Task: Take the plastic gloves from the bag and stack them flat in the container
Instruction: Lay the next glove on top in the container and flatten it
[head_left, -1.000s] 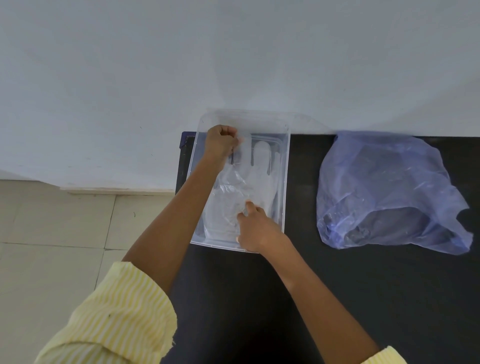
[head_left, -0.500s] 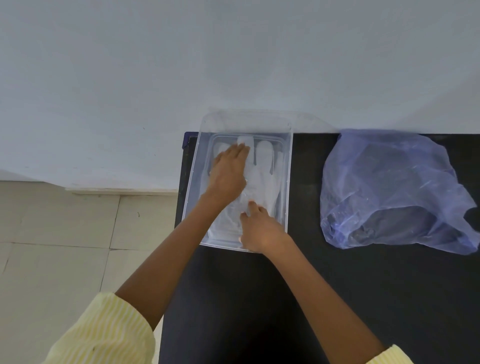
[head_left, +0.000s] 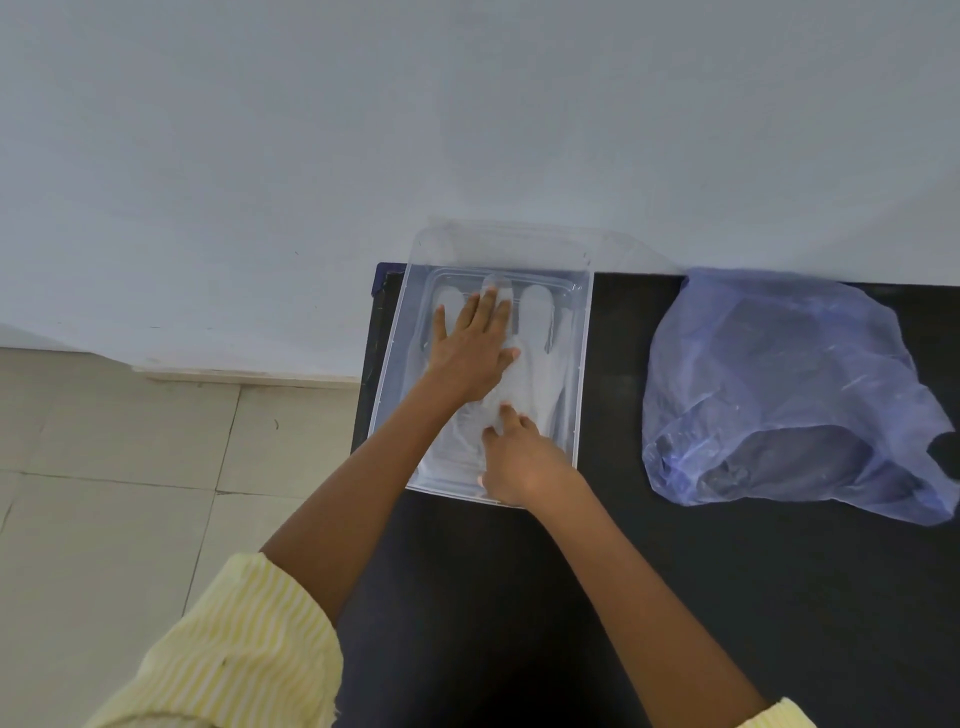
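Note:
A clear plastic container (head_left: 583, 364) stands at the table's far left corner against the wall. Clear plastic gloves (head_left: 535, 358) lie flat inside it, fingers pointing toward the wall. My left hand (head_left: 470, 348) lies flat on the gloves with its fingers spread and straight, pressing them down. My right hand (head_left: 519, 457) is at the container's near end, fingers bent, fingertips pressing on the cuff of the top glove. A crumpled bluish translucent bag (head_left: 789, 395) lies on the table to the right of the container, apart from both hands.
The black table (head_left: 675, 597) ends just left of the container, with tiled floor (head_left: 114, 493) beyond it. A pale wall (head_left: 467, 130) rises directly behind the container and bag. Bare dark tabletop lies between me and the container.
My left hand let go of the glove's fingertips at the far end, opened and came down flat on the gloves. My right hand stayed at the cuff end.

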